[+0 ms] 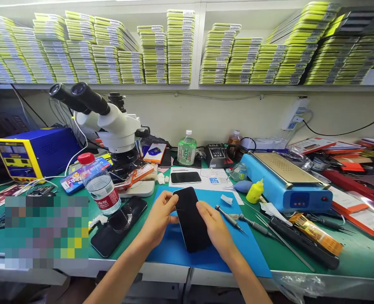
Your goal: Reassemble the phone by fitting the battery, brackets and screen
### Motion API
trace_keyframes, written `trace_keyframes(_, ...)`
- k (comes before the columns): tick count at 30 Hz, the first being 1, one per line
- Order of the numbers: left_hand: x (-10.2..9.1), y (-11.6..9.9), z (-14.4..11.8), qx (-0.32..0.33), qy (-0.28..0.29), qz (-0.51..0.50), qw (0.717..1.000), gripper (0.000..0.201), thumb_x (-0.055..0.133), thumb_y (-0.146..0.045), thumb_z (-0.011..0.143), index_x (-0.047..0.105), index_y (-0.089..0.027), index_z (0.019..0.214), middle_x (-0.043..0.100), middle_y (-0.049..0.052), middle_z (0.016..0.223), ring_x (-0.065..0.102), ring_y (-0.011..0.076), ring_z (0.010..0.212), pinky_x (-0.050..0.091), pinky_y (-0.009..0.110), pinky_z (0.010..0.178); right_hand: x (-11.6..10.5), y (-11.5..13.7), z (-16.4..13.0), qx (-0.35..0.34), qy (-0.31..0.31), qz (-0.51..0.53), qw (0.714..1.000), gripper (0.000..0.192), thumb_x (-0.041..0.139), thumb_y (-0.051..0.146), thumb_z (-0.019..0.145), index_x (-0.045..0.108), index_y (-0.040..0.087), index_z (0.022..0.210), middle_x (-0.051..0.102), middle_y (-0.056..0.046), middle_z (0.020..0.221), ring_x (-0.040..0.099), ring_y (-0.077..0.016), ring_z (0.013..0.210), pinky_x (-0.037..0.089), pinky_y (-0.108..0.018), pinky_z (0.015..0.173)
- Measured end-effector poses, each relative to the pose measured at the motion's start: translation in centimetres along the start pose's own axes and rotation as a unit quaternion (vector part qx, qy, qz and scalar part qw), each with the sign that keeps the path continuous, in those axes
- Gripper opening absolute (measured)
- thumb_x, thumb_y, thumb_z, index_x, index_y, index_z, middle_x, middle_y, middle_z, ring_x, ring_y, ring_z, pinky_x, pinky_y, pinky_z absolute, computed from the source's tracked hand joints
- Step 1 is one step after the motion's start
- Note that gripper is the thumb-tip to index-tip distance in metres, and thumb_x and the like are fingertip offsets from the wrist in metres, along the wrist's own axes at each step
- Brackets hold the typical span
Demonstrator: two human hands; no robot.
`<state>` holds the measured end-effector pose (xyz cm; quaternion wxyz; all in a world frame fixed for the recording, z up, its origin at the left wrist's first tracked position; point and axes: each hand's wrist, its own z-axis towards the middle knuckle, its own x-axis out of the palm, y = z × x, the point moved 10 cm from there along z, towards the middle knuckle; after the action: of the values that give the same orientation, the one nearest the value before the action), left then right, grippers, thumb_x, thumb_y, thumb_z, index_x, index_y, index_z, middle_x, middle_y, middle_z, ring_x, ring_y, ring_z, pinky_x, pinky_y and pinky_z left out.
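A black smartphone point(191, 219) is held up between both hands, its dark face toward me, over a blue work mat point(247, 253). My left hand point(159, 215) grips its left edge near the top, thumb on the front. On the other side, my right hand point(217, 223) clasps the right edge, with fingers hidden behind the phone. Just right of that hand a screwdriver point(231, 220) lies on the mat, with a crumpled white scrap point(227, 199) near it. Behind the held phone, another phone point(186, 177) rests on white paper.
A microscope point(113, 126), a water bottle point(101, 190) and a dark phone point(119, 226) stand or lie at left. To the right are a blue heating plate point(282, 181), a yellow dropper bottle point(255, 191), and a black tool point(304, 242). Yellow-green boxes point(180, 50) fill the shelf above.
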<state>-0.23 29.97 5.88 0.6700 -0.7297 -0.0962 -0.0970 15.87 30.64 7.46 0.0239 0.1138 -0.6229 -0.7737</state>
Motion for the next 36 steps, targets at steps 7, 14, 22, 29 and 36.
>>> trace_keyframes(7,0.0,-1.7,-0.2,-0.005,0.073,0.067,0.995,0.049,0.087,-0.061,0.082,0.078,-0.018,0.104,0.074,0.006,0.097,0.072,0.0221,0.093,0.062,0.029,0.074,0.4,-0.1,-0.3,0.02,0.035,0.003,0.999,0.055,0.064,0.072,0.099,0.076,0.02,0.084,0.069,-0.003,0.083,0.058,-0.0197,0.079,0.048,-0.032,0.074)
trace_keyframes(14,-1.0,-2.2,0.4,-0.006,0.083,0.105,0.991,0.061,0.09,-0.073,0.076,0.084,-0.014,0.09,0.073,0.006,0.08,0.07,0.0221,0.075,0.063,0.032,0.064,0.7,0.0,-0.5,0.034,0.048,0.04,0.997,0.058,0.066,0.076,0.095,0.081,0.021,0.092,0.077,-0.006,0.092,0.068,-0.0247,0.089,0.056,-0.036,0.083)
trace_keyframes(22,-4.5,-0.5,0.1,0.031,-0.028,0.053,0.998,0.067,0.082,-0.082,0.08,0.079,-0.018,0.101,0.076,0.005,0.085,0.072,0.0207,0.076,0.065,0.033,0.072,-0.1,-0.1,-1.0,0.039,0.02,0.097,0.994,0.066,0.071,0.075,0.093,0.076,0.024,0.135,0.079,-0.013,0.128,0.075,-0.0315,0.113,0.066,-0.041,0.09)
trace_keyframes(29,-4.1,-0.6,-1.5,0.079,-0.022,0.086,0.993,0.055,0.081,-0.073,0.088,0.071,-0.02,0.099,0.073,0.003,0.09,0.069,0.0207,0.084,0.059,0.031,0.077,-1.3,-0.2,-0.7,0.006,-0.022,0.085,0.996,0.057,0.071,0.071,0.095,0.073,0.025,0.129,0.079,-0.011,0.124,0.074,-0.0301,0.115,0.06,-0.044,0.106)
trace_keyframes(36,-4.6,-1.5,-1.9,0.142,-0.006,0.145,0.979,0.045,0.074,-0.066,0.096,0.065,-0.022,0.092,0.066,0.002,0.091,0.059,0.0201,0.091,0.049,0.028,0.082,-1.7,0.5,-0.8,-0.026,-0.046,0.025,0.998,0.046,0.074,0.069,0.093,0.075,0.025,0.107,0.077,-0.007,0.103,0.07,-0.0271,0.101,0.059,-0.037,0.092)
